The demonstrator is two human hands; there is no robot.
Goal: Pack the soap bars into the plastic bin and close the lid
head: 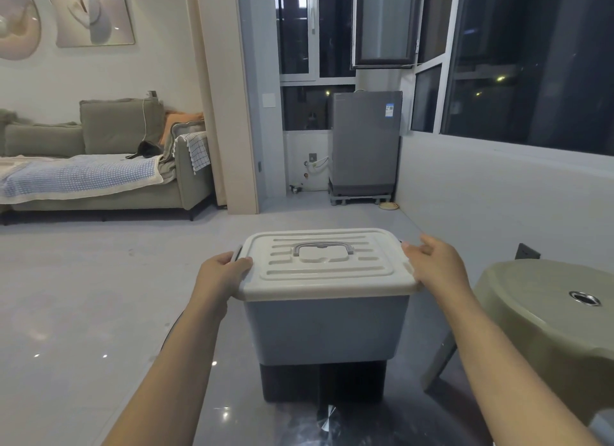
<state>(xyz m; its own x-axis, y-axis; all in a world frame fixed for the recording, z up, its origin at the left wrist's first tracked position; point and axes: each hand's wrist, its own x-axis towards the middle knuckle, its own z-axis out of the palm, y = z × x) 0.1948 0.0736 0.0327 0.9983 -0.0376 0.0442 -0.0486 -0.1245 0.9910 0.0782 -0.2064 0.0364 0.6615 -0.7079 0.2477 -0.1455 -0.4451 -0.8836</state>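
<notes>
While lidded, bin [327, 326] contents hidden.

One head-worn wide-angle view looks forward and down, close over the lidded bin [327, 326], room beyond.

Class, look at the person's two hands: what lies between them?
In the head view, the bin's cream lid with its grey handle spans between left hand and right hand.

Lid [327, 262] hides the plastic bin's [327, 326] contents.
</notes>
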